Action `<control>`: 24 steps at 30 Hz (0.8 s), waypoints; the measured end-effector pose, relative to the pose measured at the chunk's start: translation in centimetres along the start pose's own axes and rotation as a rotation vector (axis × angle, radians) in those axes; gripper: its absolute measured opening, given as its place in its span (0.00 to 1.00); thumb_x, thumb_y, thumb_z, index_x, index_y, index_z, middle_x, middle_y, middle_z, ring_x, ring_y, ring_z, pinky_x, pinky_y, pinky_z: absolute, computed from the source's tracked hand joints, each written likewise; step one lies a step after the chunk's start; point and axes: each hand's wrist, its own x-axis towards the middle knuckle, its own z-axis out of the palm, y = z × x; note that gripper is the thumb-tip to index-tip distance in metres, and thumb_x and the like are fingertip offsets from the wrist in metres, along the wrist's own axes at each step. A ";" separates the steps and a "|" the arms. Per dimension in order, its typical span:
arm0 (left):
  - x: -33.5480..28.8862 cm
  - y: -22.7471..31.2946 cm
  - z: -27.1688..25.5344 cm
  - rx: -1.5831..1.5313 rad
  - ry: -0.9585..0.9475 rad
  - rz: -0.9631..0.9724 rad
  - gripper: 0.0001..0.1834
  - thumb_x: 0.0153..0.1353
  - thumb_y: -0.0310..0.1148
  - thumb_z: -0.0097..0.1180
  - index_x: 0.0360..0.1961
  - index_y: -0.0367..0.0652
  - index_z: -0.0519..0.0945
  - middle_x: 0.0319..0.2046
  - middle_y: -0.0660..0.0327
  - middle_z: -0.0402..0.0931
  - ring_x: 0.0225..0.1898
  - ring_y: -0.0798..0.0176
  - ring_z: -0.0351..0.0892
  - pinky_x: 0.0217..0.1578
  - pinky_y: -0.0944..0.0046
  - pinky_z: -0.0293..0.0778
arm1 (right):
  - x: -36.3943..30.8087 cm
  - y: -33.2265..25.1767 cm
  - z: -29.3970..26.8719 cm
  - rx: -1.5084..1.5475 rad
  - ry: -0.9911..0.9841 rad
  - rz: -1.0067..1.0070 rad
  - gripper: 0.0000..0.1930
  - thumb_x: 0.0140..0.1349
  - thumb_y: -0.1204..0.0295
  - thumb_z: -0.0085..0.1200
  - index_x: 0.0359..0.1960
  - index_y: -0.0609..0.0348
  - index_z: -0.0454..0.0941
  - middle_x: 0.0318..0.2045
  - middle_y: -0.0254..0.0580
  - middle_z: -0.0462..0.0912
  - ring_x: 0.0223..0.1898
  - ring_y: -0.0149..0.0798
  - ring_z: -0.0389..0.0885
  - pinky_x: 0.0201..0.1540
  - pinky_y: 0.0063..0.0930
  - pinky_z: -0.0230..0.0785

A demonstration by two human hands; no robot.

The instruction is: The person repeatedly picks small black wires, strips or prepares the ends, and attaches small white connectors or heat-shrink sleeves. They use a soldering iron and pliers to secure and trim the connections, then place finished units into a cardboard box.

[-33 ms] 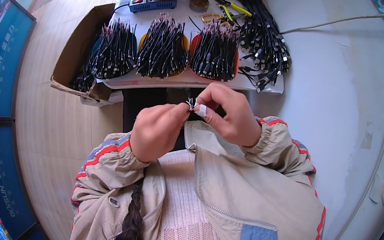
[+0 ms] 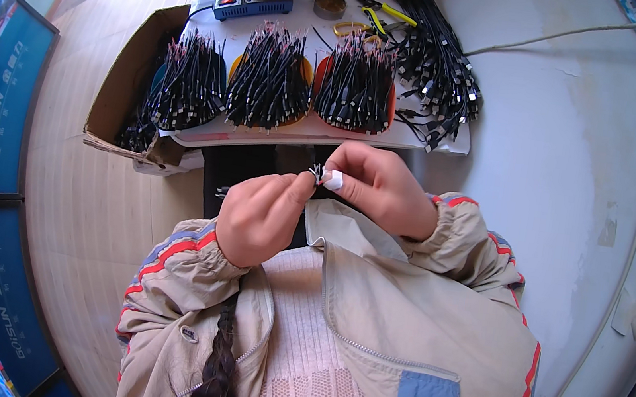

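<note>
In front of my lap, my left hand (image 2: 257,219) is closed, thumb and fingers pinching a small bunch of thin cables. Their split wire ends (image 2: 316,172) fan out, whitish and dark, just past the fingertips. My right hand (image 2: 384,187) meets them from the other side, its thumb and forefinger pressed together at the wires. White tape (image 2: 334,180) wraps the right thumb. Silvery plug ends (image 2: 222,191) show beside my left hand; most of the cables' length is hidden behind that hand.
Ahead, a white table (image 2: 262,136) bears three trays of black cables (image 2: 271,84), with loose USB cables (image 2: 444,95) at right. Behind them are yellow-handled pliers (image 2: 390,17), a round tin (image 2: 330,6) and a blue soldering device (image 2: 251,3). A cardboard box (image 2: 129,77) stands at left.
My right hand has shifted slightly, its fingers bending down closer to the wire ends. Silvery plug ends have come into sight beside my left hand.
</note>
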 end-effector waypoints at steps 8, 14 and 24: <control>-0.6 0.2 -0.7 -0.733 -0.044 -0.692 0.06 0.61 0.21 0.56 0.37 0.29 0.81 0.22 0.57 0.79 0.25 0.71 0.78 0.27 0.73 0.73 | -0.3 -0.1 0.1 -0.285 0.147 -0.401 0.10 0.60 0.75 0.59 0.43 0.63 0.75 0.32 0.34 0.75 0.34 0.30 0.73 0.36 0.24 0.68; -0.8 0.3 -0.6 -0.770 -0.061 -0.684 0.07 0.61 0.22 0.57 0.39 0.30 0.80 0.23 0.59 0.79 0.24 0.72 0.77 0.27 0.72 0.73 | 0.5 -0.4 0.7 -0.923 0.243 -0.824 0.15 0.48 0.80 0.63 0.38 0.60 0.75 0.32 0.40 0.76 0.36 0.44 0.76 0.37 0.33 0.70; -2.4 -1.8 -1.6 -1.355 -0.166 -0.827 0.08 0.64 0.23 0.54 0.41 0.30 0.80 0.29 0.59 0.79 0.29 0.72 0.77 0.29 0.75 0.72 | 0.5 -1.3 0.1 -0.563 -0.014 -0.579 0.17 0.55 0.79 0.61 0.48 0.59 0.76 0.43 0.43 0.77 0.40 0.41 0.78 0.42 0.30 0.73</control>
